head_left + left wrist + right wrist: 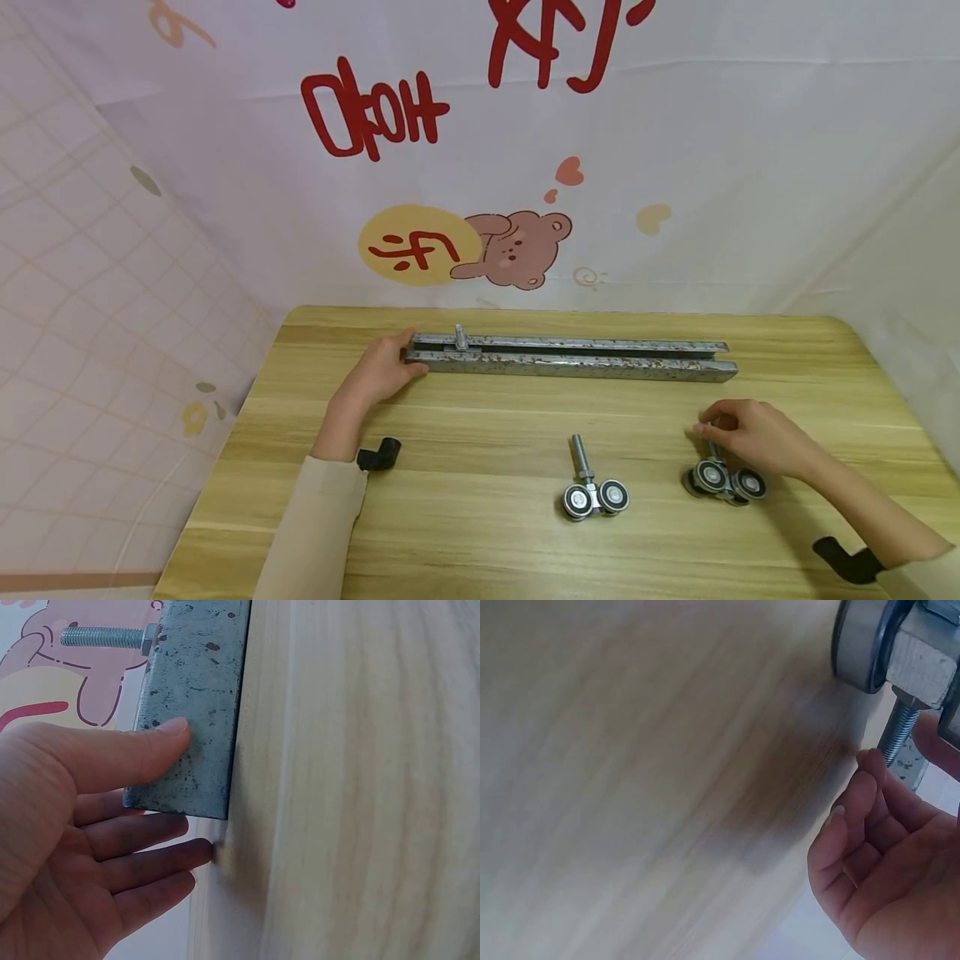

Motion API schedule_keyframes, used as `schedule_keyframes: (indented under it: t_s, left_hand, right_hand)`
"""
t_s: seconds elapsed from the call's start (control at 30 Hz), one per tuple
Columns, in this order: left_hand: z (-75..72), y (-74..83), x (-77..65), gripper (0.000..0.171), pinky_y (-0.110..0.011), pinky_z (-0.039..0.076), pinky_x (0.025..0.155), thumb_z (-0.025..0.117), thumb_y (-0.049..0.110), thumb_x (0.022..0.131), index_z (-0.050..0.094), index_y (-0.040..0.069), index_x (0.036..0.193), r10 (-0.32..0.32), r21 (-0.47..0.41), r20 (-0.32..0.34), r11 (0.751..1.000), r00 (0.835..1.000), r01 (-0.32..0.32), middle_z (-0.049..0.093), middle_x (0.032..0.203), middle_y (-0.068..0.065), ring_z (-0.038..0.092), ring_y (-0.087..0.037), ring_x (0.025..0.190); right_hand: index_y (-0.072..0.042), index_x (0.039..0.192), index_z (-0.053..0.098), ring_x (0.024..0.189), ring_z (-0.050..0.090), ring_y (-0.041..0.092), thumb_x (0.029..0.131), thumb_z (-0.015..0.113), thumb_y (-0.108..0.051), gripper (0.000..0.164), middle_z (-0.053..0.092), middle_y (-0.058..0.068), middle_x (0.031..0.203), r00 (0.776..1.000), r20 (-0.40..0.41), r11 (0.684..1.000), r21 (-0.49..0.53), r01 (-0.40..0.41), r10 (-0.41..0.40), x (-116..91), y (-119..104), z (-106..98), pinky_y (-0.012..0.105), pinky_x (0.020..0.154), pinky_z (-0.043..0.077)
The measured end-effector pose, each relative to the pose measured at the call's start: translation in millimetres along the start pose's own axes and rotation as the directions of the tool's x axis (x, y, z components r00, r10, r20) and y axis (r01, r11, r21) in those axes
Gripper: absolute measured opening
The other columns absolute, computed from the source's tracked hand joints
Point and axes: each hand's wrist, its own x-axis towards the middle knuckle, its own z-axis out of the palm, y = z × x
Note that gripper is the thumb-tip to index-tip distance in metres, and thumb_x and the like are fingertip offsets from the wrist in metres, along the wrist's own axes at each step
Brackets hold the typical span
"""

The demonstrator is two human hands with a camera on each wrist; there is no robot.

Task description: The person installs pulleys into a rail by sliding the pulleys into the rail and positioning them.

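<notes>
A speckled grey steel channel track (570,362) lies along the back of the wooden table, its slot facing up. My left hand (386,367) grips its left end, the thumb (161,746) flat on the front face and the index finger behind. Out of the slot near that end rises a threaded bolt (461,337). With my right hand (757,433) I pinch the threaded stem of a hanger roller (723,479); its wheels are toward me, and part of the stem (898,733) shows between thumb and fingers. A second hanger roller (595,492) lies left of it, stem pointing away.
A black elbow-shaped piece (379,455) is beside my left wrist, and another black piece (847,560) is by my right wrist. White printed cloth (675,150) hangs behind the wooden table (480,533) and along both sides.
</notes>
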Motion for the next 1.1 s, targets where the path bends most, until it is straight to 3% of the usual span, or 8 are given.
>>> schedule_keyframes:
  t_s: [0.43, 0.77, 0.93, 1.0, 1.1]
  left_hand:
    - [-0.9, -1.1, 0.0, 0.078, -0.043, 0.046, 0.084, 0.076, 0.021, 0.099, 0.035, -0.001, 0.162, 0.015, 0.005, -0.006, 1.0, 1.0, -0.015, 0.055, 0.149, -0.027, 0.047, -0.022, 0.065]
    - [0.8, -1.8, -0.3, 0.078, -0.045, 0.047, 0.089, 0.076, 0.023, 0.099, 0.036, -0.001, 0.161, 0.01, 0.006, -0.008, 1.0, 1.0, -0.01, 0.053, 0.151, -0.026, 0.062, -0.031, 0.096]
    - [1.7, -2.0, -0.3, 0.077, -0.044, 0.047, 0.086, 0.076, 0.022, 0.098, 0.037, -0.001, 0.161, 0.011, 0.0, -0.013, 1.0, 1.0, -0.011, 0.054, 0.151, -0.025, 0.059, -0.027, 0.08]
    - [1.8, -2.0, -0.2, 0.078, -0.044, 0.046, 0.084, 0.076, 0.022, 0.099, 0.037, 0.0, 0.162, 0.009, -0.006, -0.01, 1.0, 1.0, -0.009, 0.053, 0.151, -0.025, 0.048, -0.024, 0.066]
    - [1.3, -1.2, -0.3, 0.078, -0.042, 0.046, 0.081, 0.076, 0.022, 0.099, 0.036, 0.0, 0.162, 0.004, -0.006, -0.005, 1.0, 1.0, -0.004, 0.053, 0.152, -0.025, 0.041, -0.019, 0.059]
  right_hand:
    - [-0.008, 0.098, 0.075, 0.081, 0.066, 0.008, 0.099, 0.075, -0.025, 0.017, 0.074, -0.003, 0.089, 0.999, 0.0, 0.991, 0.127, -0.044, 0.045, -2.8, -3.6, -3.8, 0.029, 0.07, 0.051]
    - [-0.001, 0.104, 0.069, 0.076, 0.063, 0.008, 0.101, 0.072, -0.027, 0.027, 0.071, 0.004, 0.089, 0.993, 0.025, 0.947, 0.301, -0.114, 0.112, -11.3, 0.1, -2.3, 0.027, 0.067, 0.051]
    - [0.001, 0.109, 0.069, 0.079, 0.064, 0.008, 0.101, 0.073, -0.028, 0.03, 0.072, 0.006, 0.091, 0.99, 0.001, 0.936, 0.326, -0.132, 0.14, -18.7, -2.7, -2.2, 0.027, 0.067, 0.052]
    - [0.002, 0.113, 0.07, 0.081, 0.065, 0.008, 0.101, 0.073, -0.03, 0.034, 0.073, 0.006, 0.094, 0.985, 0.001, 0.924, 0.345, -0.163, 0.173, -21.8, -3.8, -2.8, 0.027, 0.068, 0.054]
    - [0.003, 0.115, 0.071, 0.079, 0.063, 0.009, 0.102, 0.071, -0.032, 0.038, 0.071, 0.004, 0.093, 0.972, 0.015, 0.902, 0.371, -0.222, 0.233, -25.9, -4.3, -3.6, 0.028, 0.068, 0.054]
